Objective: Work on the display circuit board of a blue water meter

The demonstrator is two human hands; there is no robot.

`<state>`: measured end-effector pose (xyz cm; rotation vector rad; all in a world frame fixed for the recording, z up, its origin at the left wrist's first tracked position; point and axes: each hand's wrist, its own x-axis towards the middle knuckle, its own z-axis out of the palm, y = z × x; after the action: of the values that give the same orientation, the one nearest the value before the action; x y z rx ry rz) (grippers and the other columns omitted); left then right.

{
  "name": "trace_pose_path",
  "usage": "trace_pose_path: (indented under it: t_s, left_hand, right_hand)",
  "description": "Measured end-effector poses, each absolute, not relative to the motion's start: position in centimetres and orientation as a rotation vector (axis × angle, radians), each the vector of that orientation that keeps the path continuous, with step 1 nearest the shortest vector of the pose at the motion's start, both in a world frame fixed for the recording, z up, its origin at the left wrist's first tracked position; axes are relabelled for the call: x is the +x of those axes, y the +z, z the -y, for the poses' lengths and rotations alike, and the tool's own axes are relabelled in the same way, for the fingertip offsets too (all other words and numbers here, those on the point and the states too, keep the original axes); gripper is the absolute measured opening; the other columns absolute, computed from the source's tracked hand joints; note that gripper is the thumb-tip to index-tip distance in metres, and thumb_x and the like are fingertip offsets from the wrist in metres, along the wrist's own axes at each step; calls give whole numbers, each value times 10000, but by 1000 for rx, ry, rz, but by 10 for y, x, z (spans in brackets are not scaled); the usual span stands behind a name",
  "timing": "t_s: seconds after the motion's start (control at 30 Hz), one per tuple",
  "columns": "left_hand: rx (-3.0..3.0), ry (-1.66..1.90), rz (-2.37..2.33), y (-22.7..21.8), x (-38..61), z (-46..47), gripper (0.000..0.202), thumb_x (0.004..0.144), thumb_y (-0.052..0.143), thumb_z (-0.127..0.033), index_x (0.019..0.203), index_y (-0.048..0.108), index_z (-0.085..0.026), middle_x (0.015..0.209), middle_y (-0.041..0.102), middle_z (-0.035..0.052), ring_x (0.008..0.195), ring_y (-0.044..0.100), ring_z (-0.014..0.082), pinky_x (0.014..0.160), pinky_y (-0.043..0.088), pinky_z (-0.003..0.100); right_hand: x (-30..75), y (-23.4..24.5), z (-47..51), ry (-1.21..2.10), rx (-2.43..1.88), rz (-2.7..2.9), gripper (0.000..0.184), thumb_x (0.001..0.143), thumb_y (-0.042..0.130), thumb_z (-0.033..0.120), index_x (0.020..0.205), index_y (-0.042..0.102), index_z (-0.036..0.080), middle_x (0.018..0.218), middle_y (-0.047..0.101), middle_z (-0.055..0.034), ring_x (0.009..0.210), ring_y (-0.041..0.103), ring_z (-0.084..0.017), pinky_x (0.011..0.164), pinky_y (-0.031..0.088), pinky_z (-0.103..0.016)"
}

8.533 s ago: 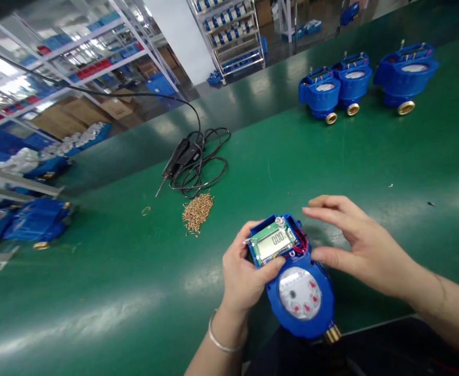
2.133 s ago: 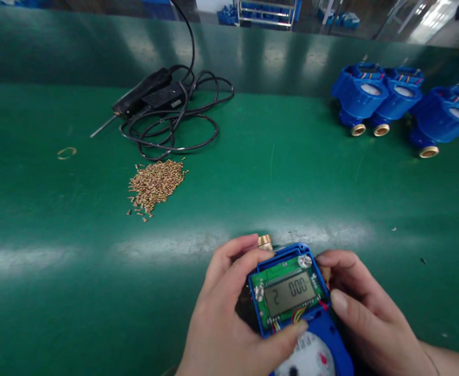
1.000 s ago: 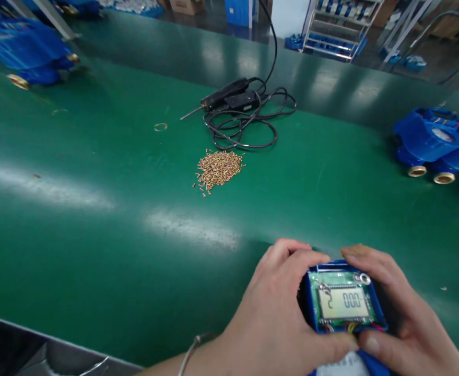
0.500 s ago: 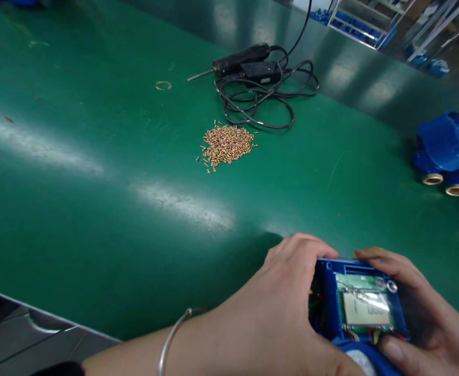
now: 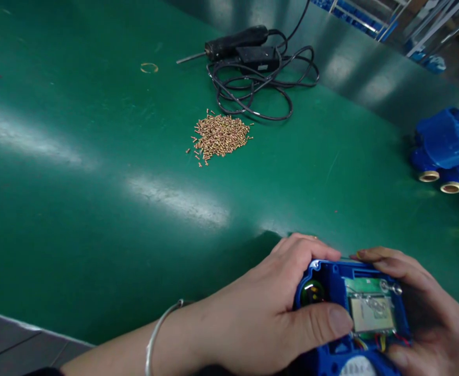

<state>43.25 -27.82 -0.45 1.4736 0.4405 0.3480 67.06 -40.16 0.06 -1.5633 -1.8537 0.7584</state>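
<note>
A blue water meter (image 5: 333, 277) with an open top lies at the near edge of the green bench. Inside it sits a green circuit board with a small grey display (image 5: 371, 312). My left hand (image 5: 268, 313) wraps round the meter's left side, thumb pressed on the board's left edge. My right hand (image 5: 421, 308) grips the right side, fingers curled over the far rim. A silver bracelet circles my left wrist.
A heap of small brass screws (image 5: 219, 137) lies mid-bench. Behind it rest a black electric screwdriver (image 5: 231, 44) and its coiled cable (image 5: 260, 83). Other blue meters (image 5: 446, 149) with brass ports stand at the right. A thin ring (image 5: 149, 67) lies far left.
The view has dipped and the meter sits slightly lower and more tilted. My left thumb has slid onto the board's edge, and the display digits no longer read clearly.
</note>
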Motion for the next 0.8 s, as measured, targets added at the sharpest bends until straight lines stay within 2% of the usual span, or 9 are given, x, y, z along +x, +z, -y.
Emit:
trace_pose_path:
  t_s: [0.13, 0.27, 0.4, 0.67, 0.8]
  left_hand:
    - [1489, 367, -425, -9, 432, 281, 341, 960, 468, -324, 1275, 446, -194, 1310, 514, 95, 1238, 493, 203, 1072, 429, 397]
    - [1488, 370, -451, -10, 434, 283, 332, 952, 469, -293, 1267, 437, -194, 1288, 514, 82, 1218, 491, 183, 1074, 420, 380]
    - [1459, 378, -449, -8, 435, 282, 333, 924, 488, -248, 1248, 457, -178, 1270, 519, 79, 1197, 502, 179, 1062, 429, 362]
    - [1437, 423, -498, -8, 439, 285, 320, 858, 493, -157, 1177, 507, -184, 1218, 551, 55, 1160, 519, 181, 1042, 428, 375]
    - [1364, 417, -584, -6, 445, 287, 316, 769, 495, -132, 1076, 538, -193, 1118, 581, 42, 1052, 557, 196, 949, 465, 397]
  right_hand:
    - [666, 2, 395, 629, -1516, 1916, 528, 879, 602, 524, 1251, 467, 175, 1209, 512, -120, 1123, 528, -234, 892, 504, -299]
    - [665, 5, 391, 598, -1510, 1958, 510, 876, 582, 565, 1200, 481, 184, 1148, 537, -105, 1074, 556, -216, 854, 534, -274]
    - [669, 6, 394, 663, -1560, 1948, 527, 866, 577, 592, 1204, 477, 200, 1172, 532, -106, 1079, 559, -229, 845, 548, -293]
    - [669, 12, 394, 733, -1591, 1935, 573, 842, 630, 567, 1264, 468, 214, 1239, 504, -86, 1158, 498, -227, 947, 469, -289]
    - [666, 13, 393, 761, -1611, 1882, 552, 844, 644, 533, 1268, 469, 226, 1246, 498, -74, 1170, 486, -211, 982, 430, -260]
